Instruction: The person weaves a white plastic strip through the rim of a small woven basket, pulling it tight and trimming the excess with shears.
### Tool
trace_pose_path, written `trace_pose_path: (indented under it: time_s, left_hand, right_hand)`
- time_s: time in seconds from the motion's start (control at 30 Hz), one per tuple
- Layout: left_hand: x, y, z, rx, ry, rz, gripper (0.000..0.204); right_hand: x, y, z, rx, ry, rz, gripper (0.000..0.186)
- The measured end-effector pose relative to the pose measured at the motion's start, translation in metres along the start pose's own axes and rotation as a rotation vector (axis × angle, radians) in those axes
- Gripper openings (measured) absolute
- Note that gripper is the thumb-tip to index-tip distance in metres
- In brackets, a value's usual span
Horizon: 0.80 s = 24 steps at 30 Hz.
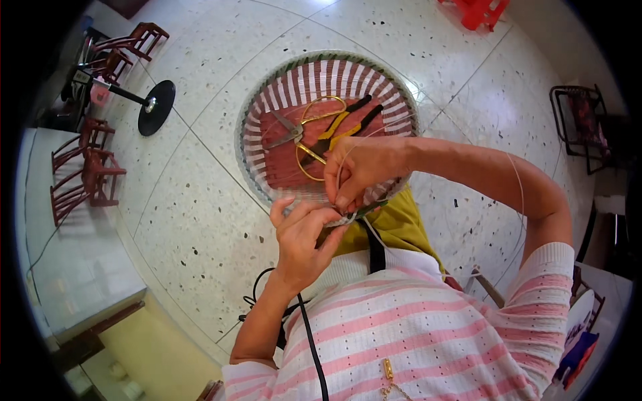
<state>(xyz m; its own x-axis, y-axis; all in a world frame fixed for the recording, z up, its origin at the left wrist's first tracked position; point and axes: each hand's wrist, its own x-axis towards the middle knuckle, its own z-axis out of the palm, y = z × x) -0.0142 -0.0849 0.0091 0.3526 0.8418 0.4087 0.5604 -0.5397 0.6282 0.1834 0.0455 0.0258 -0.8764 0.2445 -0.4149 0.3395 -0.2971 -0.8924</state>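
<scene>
A round woven basket [253,120] with red and white stripes sits in front of me, its near rim close to my lap. My left hand [299,235] is closed on that near rim, with its thumb and fingers on either side of the grey-green edge. Just above it, my right hand [361,172] is closed in a pinch at the rim. A thin pale strand [519,177] loops up from the right hand and trails past the right forearm. Inside the basket lie gold-handled scissors [290,136], spread apart, and pliers [342,125] with yellow and black handles, partly hidden by my right hand.
Small dark red wooden chairs [100,177] and a round black stand base [156,108] are at the left. A red plastic stool [476,13] stands at the far right, and a dark folding chair [582,127] at the right wall. A black cable [309,334] runs down my front.
</scene>
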Motion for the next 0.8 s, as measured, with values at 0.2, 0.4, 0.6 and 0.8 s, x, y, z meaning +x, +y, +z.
trace_pose_path:
  time_s: [0.2,0.4,0.6,0.8]
  left_hand:
    - [0.001,0.0,0.004,0.021,0.011,0.024,0.029]
    - [0.001,0.0,0.005,0.038,0.007,0.042,0.031]
    - [0.004,0.001,0.005,0.033,0.022,0.035,0.027]
    - [0.01,-0.003,0.004,0.041,0.027,0.038,0.029]
  right_hand:
    - [0.003,0.001,-0.003,-0.017,-0.037,0.007,0.009]
    - [0.005,0.006,-0.004,0.014,-0.073,-0.007,0.01]
    - [0.009,0.004,-0.006,-0.138,-0.093,-0.059,0.014]
    - [0.01,0.001,-0.011,-0.143,-0.121,0.016,0.02]
